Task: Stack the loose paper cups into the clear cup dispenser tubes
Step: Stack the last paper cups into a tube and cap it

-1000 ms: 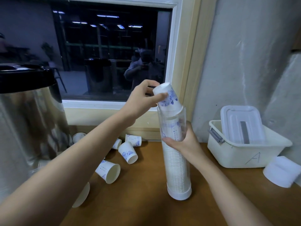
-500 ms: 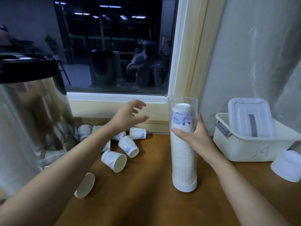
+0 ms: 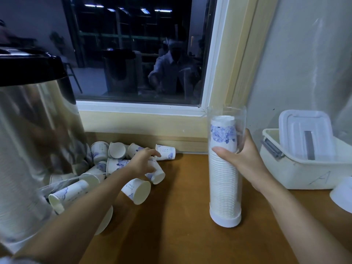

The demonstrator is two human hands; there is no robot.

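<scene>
My right hand [image 3: 241,161] is wrapped around the clear dispenser tube [image 3: 225,168], thumb across the front, fingers behind, gripping it about midway up. The tube stands upright on the brown tabletop [image 3: 181,216], near the wall below the window [image 3: 141,50], sitting in its white base cap [image 3: 225,221]. Inside is a tall nested stack of cups [image 3: 223,183], upside down, the top one showing a blue flower print just above my thumb; stack top sits a bit below the tube's open rim.

My left hand [image 3: 142,163] is out over the pile of loose paper cups [image 3: 114,159] at the left, fingers spread and curled loosely, resting on one cup [image 3: 156,173] that lies on its side with mouth facing right (touching it, not closed around it yet, hand open). Just in front lies another cup on its side [image 3: 137,190], mouth toward me. One more cup [image 3: 165,152] lies on its side against the wall strip behind my fingers. The rest are jumbled against the big steel urn [image 3: 32,140] with black lid at far left, some reflected in its side, count unclear.

To the right of the tube, well apart from the pile, a white plastic bin [image 3: 304,172] marked "A" holds a white lid [image 3: 304,134] leaning inside it. A white round thing [image 3: 342,195] is cut off at the right edge, cannot tell what
</scene>
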